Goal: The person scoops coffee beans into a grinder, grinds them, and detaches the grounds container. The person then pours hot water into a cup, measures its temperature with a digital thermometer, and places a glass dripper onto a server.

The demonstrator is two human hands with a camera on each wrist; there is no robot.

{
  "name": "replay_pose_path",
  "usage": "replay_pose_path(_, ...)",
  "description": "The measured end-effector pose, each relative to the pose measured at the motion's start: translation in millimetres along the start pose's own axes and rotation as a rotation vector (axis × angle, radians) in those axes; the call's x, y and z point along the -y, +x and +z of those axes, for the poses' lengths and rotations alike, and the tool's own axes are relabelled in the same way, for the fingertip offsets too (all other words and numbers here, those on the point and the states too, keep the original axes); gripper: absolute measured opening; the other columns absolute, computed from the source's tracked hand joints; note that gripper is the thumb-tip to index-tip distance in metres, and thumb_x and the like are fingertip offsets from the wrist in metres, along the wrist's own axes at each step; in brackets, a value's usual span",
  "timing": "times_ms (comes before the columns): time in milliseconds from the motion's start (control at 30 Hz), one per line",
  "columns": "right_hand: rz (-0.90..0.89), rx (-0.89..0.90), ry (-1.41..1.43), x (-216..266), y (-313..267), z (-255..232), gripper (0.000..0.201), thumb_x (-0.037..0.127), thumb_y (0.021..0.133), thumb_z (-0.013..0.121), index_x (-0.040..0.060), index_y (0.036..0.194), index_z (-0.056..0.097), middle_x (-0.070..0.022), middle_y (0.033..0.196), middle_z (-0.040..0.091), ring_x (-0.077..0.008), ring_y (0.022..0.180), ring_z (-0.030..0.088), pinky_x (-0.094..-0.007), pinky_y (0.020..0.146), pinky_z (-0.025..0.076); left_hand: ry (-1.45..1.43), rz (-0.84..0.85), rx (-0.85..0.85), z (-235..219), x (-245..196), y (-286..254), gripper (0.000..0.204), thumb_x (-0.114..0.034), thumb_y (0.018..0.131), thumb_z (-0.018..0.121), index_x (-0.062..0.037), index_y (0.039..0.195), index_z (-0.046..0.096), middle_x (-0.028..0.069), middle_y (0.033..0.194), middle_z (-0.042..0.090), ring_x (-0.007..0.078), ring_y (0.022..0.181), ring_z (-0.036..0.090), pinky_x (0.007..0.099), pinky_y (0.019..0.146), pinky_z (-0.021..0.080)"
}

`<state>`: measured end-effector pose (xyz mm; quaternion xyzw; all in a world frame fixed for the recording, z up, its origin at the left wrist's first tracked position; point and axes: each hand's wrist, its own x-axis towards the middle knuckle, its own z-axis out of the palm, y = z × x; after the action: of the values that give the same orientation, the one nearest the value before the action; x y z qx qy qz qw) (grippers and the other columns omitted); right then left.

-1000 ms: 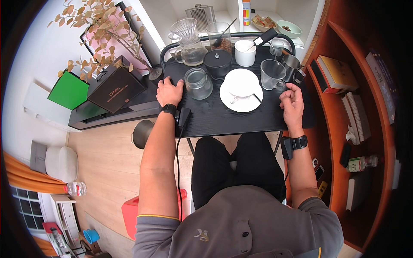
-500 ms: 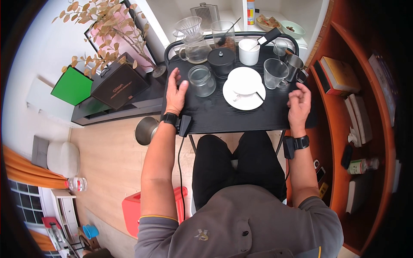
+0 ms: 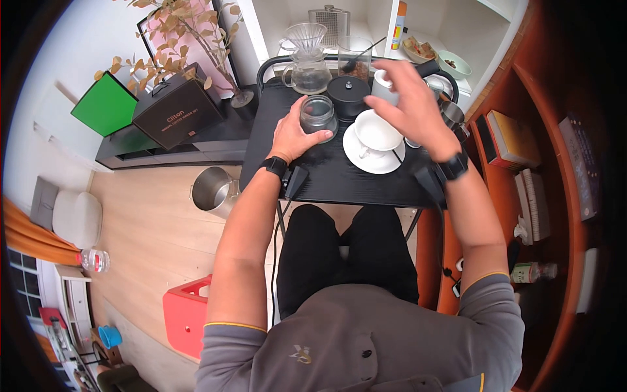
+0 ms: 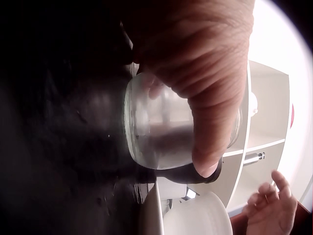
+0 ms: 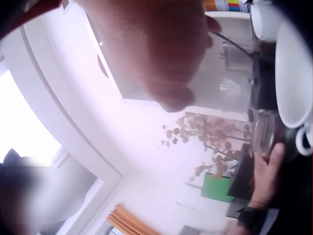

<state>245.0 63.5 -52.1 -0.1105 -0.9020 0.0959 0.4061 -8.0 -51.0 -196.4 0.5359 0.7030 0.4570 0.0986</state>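
Observation:
The left hand grips a lidless glass jar standing on the black table; in the left wrist view its thumb lies along the side of the jar. Raised above the white cup and saucer is the right hand, blurred, fingers spread and holding nothing. A black lidded canister stands right behind the jar. The right wrist view shows the left hand around the jar.
A glass server with a ribbed dripper, a glass of brown pieces with a black spoon and a white mug line the table's back. Metal pitcher at right. Wooden shelves flank the right side.
The left hand has moved right from beside the jar and taken hold of it. The right hand has risen from the table's right edge and moved left, over the cup. The head view has shifted.

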Motion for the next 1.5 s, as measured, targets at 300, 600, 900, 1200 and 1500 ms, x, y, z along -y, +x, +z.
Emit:
replay_pose_path(300, 0.121, 0.705, -0.234, -49.2, 76.7, 67.1, 0.093, 0.043, 0.069, 0.084, 0.0067, 0.146, 0.048, -0.0216, 0.128, 0.056, -0.0385, 0.118, 0.058, -0.044, 0.1, 0.048, -0.016, -0.033, -0.009, -1.2, -1.4, 1.2, 0.105, -0.061, 0.061, 0.088, -0.0097, 0.144, 0.049, 0.0144, 0.129, 0.067, 0.0351, 0.122, 0.061, 0.0443, 0.109, 0.042)
replay_pose_path(600, 0.149, 0.736, -0.196, -62.9, 68.7, 92.6, 0.09, 0.036, 0.064, 0.077, 0.0059, 0.144, 0.049, -0.0254, 0.123, 0.057, -0.042, 0.113, 0.059, -0.0431, 0.099, 0.049, 0.0, -0.026, 0.012, -6.4, -7.5, 0.8, 0.101, -0.058, 0.065, 0.088, -0.007, 0.144, 0.05, 0.0146, 0.129, 0.067, 0.0331, 0.122, 0.063, 0.0417, 0.108, 0.045)
replay_pose_path(900, 0.167, 0.425, -0.129, -35.0, 96.6, 32.4, 0.087, 0.039, 0.067, 0.075, 0.0048, 0.143, 0.053, -0.0247, 0.12, 0.059, -0.0396, 0.111, 0.061, -0.0422, 0.098, 0.05, 0.005, -0.004, -0.011, 0.7, -12.9, 11.4, 0.103, -0.061, 0.062, 0.086, -0.003, 0.141, 0.052, 0.0188, 0.127, 0.068, 0.0346, 0.122, 0.062, 0.0426, 0.109, 0.042)
replay_pose_path(1200, 0.02, 0.518, -0.127, -23.7, 101.1, 60.2, 0.088, 0.041, 0.069, 0.073, 0.0048, 0.145, 0.051, -0.0237, 0.119, 0.059, -0.0388, 0.114, 0.058, -0.0409, 0.1, 0.047, -0.048, 0.012, 0.036, 11.3, -24.6, 32.2, 0.094, -0.058, 0.064, 0.087, -0.0051, 0.136, 0.057, 0.017, 0.124, 0.069, 0.0346, 0.121, 0.064, 0.0426, 0.107, 0.045)
replay_pose_path(1500, 0.069, 0.609, -0.159, -24.7, 116.5, 72.4, 0.089, 0.045, 0.069, 0.07, 0.0035, 0.146, 0.051, -0.0261, 0.123, 0.059, -0.0414, 0.114, 0.06, -0.0423, 0.099, 0.049, -0.049, 0.024, 0.011, 17.4, -17.7, 34.2, 0.087, -0.058, 0.063, 0.086, -0.0075, 0.129, 0.061, 0.0162, 0.115, 0.072, 0.034, 0.113, 0.066, 0.0432, 0.103, 0.046)
